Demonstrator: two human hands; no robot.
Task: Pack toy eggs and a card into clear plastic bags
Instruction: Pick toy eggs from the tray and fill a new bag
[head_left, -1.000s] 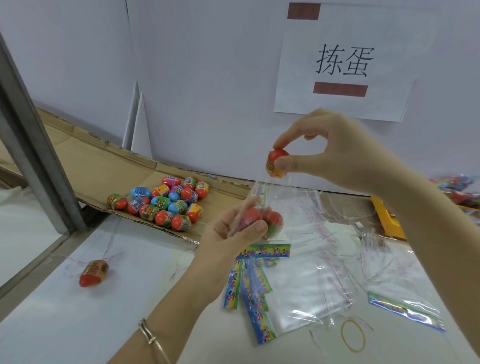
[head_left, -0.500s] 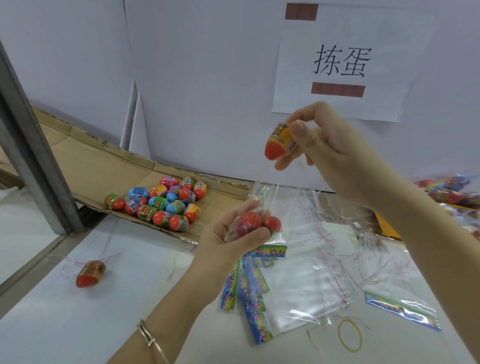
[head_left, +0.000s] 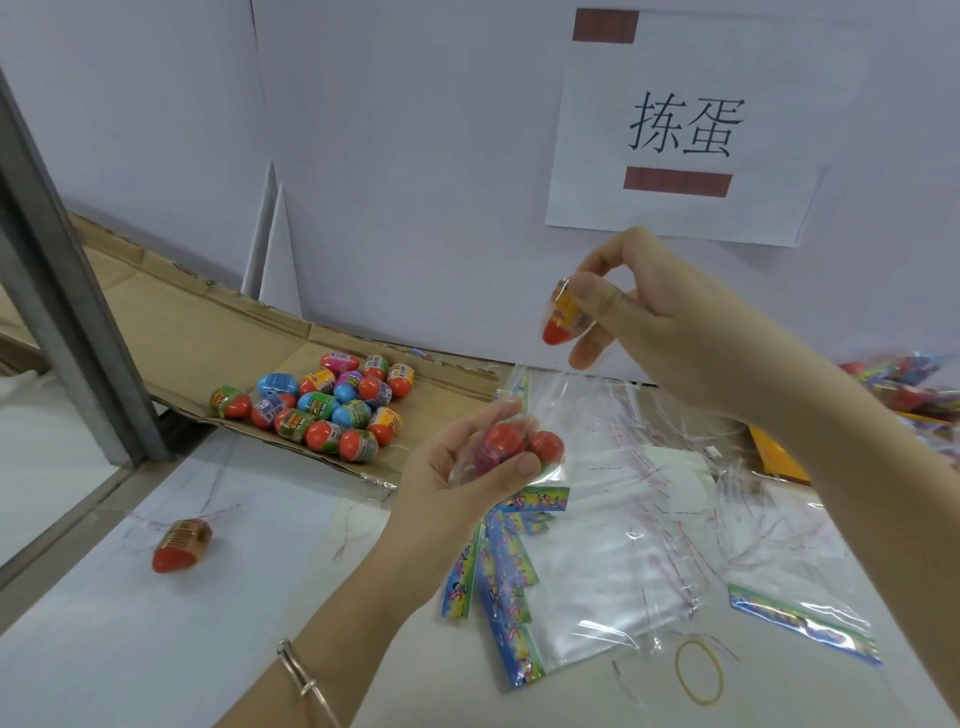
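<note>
My left hand (head_left: 467, 467) grips the lower part of a clear plastic bag (head_left: 540, 410) with two red toy eggs (head_left: 511, 449) inside it. My right hand (head_left: 660, 322) is raised above the bag's mouth and pinches a yellow-and-red toy egg (head_left: 561, 319), red tip down. A pile of several coloured toy eggs (head_left: 327, 408) lies on a cardboard flap (head_left: 171, 332) to the left. Colourful cards (head_left: 506, 571) lie fanned on the table under my left wrist.
One loose egg (head_left: 182, 543) lies on the white table at left. A stack of clear bags (head_left: 623, 545), another card (head_left: 800, 623) and a yellow rubber band (head_left: 698, 670) lie at right. A metal post (head_left: 57, 291) stands at left; packed bags (head_left: 914, 384) sit far right.
My right hand has lifted the yellow-and-red egg up from just over the bag and turned it red tip down. My left hand holds the bag in much the same place.
</note>
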